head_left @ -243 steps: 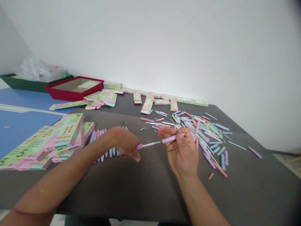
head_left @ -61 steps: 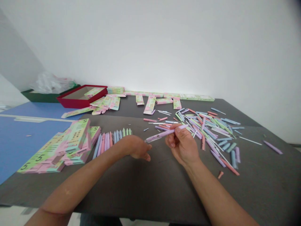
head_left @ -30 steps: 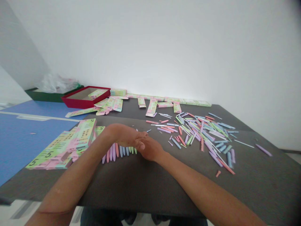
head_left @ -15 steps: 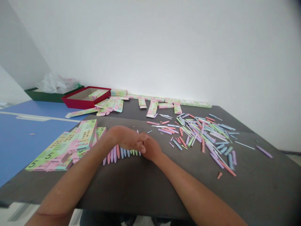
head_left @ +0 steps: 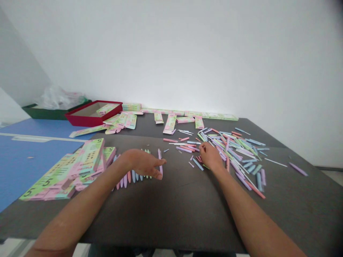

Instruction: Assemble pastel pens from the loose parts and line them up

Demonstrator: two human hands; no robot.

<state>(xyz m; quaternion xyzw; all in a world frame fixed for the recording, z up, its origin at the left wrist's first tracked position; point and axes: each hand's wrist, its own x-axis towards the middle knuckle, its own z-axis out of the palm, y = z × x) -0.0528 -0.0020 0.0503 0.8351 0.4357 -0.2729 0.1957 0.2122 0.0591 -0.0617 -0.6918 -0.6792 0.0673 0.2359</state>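
My left hand (head_left: pixel 144 163) reaches over a row of pastel pens (head_left: pixel 129 176) in purple, red, blue and green, hiding most of their length. Its fingers are stretched out, the thumb side toward a purple pen (head_left: pixel 160 155) that lies at the row's right end, slightly apart. My right hand (head_left: pixel 210 156) is at the left edge of a loose heap of pen parts (head_left: pixel 235 151). Its fingers are curled down and together among the parts; whatever they grip is hidden. Thin white refills and coloured barrels lie around it.
Printed pen boxes (head_left: pixel 89 157) are stacked at left. More flat boxes (head_left: pixel 169 124) lie behind, with a row of boxes along the wall. A red tray (head_left: pixel 83 121) and a green tray (head_left: pixel 48 113) with a plastic bag stand at back left. One purple barrel (head_left: pixel 298 169) lies far right.
My hands were together above the right end of the pen row. Now my right hand has moved right to the heap, and my left hand's fingers have straightened beside the purple pen.
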